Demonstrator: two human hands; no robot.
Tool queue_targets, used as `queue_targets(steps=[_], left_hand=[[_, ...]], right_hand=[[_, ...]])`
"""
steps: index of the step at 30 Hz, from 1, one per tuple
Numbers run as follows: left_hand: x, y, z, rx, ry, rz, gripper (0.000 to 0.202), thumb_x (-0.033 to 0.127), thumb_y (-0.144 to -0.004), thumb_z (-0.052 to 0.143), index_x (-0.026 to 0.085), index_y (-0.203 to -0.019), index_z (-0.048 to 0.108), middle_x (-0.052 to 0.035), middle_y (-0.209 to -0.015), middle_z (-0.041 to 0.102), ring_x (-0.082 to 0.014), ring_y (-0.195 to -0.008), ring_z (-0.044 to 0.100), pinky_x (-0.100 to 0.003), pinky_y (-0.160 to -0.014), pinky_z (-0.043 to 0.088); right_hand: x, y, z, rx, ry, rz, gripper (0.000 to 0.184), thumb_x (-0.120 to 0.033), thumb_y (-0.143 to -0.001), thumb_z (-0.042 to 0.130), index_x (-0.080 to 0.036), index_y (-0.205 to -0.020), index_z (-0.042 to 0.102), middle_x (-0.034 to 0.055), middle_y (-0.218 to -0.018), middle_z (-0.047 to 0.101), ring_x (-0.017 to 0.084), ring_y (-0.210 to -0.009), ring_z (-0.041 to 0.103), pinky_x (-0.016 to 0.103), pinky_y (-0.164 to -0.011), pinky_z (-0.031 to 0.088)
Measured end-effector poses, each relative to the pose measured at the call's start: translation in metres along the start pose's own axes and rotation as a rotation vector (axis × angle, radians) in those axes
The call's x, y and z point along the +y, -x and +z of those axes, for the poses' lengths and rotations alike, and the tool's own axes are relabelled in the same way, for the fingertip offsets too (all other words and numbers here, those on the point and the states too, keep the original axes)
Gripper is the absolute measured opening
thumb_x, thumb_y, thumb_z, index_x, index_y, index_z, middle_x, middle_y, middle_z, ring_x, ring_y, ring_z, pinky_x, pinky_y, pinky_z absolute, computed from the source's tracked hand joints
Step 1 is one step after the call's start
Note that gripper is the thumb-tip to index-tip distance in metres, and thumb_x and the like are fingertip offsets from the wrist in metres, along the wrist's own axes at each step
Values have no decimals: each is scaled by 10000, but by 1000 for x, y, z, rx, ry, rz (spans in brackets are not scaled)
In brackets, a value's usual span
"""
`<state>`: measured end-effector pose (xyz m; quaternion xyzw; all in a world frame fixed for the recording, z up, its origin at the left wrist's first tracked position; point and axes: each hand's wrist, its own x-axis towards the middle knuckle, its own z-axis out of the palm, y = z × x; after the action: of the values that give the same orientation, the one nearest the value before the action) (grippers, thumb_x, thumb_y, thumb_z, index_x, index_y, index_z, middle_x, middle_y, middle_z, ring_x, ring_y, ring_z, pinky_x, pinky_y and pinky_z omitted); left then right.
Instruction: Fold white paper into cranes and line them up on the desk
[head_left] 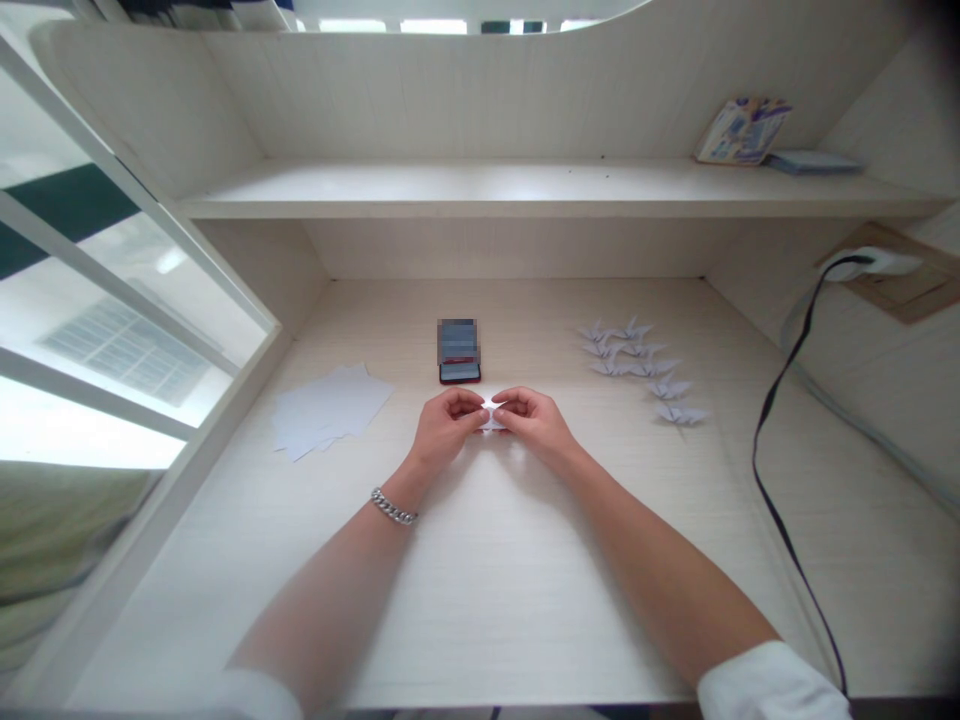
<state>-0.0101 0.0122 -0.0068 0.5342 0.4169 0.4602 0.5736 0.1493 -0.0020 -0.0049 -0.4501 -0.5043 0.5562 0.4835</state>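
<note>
Both of my hands meet over the middle of the desk, pinching a small folded piece of white paper [493, 415] between them. My left hand [444, 425], with a metal bracelet at its wrist, has its fingers closed on the paper's left side. My right hand [534, 420] grips the right side with curled fingers. Most of the paper is hidden by the fingers. Just beyond the hands lies a phone [458, 351].
A loose stack of white paper sheets [330, 408] lies to the left. Several folded paper cranes [641, 365] sit at the right. A black cable [780, 470] runs from a wall plug along the right side. A booklet [741, 130] leans on the upper shelf [450, 190].
</note>
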Motion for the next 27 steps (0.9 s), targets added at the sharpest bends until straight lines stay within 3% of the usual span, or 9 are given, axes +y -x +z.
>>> queue_targets(steps=[11, 19, 27], left_hand=[[7, 0, -4, -62, 144, -123, 247, 126, -625, 630, 113, -871, 652, -48, -765, 667, -157, -700, 626, -341, -653, 563], [3, 2, 0, -75, -50, 0, 243, 261, -648, 692, 124, -843, 650, -64, -780, 671, -153, -689, 625, -289, -642, 531], [2, 5, 2, -87, -136, 59, 180, 226, -655, 686, 136, -803, 636, -56, -771, 668, -149, -705, 622, -274, -682, 497]], right_hand=[[4, -2, -2, -12, 57, -60, 228, -223, -666, 644, -150, -879, 608, 16, -723, 616, 129, -645, 573, 255, -606, 466], [-3, 2, -2, 6, 188, -111, 206, -232, -686, 626, -164, -881, 625, 36, -760, 652, 156, -703, 606, 277, -663, 472], [-3, 3, -2, -9, 320, -84, 185, -185, -664, 602, -172, -847, 629, 19, -712, 650, 147, -638, 592, 254, -596, 454]])
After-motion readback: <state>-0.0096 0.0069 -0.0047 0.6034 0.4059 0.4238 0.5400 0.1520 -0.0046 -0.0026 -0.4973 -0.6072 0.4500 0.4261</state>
